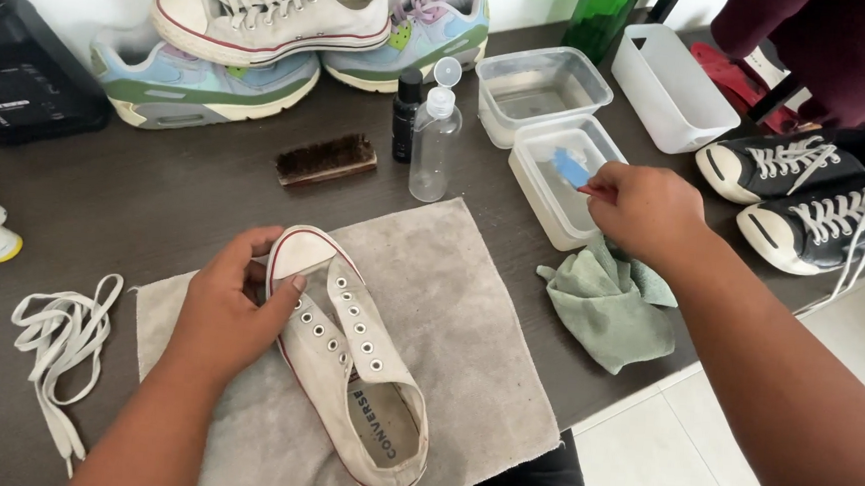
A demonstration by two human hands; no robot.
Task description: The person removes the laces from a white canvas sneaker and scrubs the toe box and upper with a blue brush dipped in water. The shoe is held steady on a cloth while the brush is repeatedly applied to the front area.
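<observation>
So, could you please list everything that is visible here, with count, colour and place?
laceless white canvas shoe: 1, on grey cloth
grey cloth: 1, table front
white laces: 1 bundle, left
brown brush: 1, centre
clear bottle: 1, beside black bottle
clear tubs: 3, right
green rag: 1, table edge
black sneakers: 2, right
left hand: on shoe toe
right hand: holds blue brush over tub

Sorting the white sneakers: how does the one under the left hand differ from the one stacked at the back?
The held sneaker has no laces and lies on a grey cloth; the back sneaker is laced and rests on colourful trainers. Both are white canvas low-tops with red-striped soles.
</observation>
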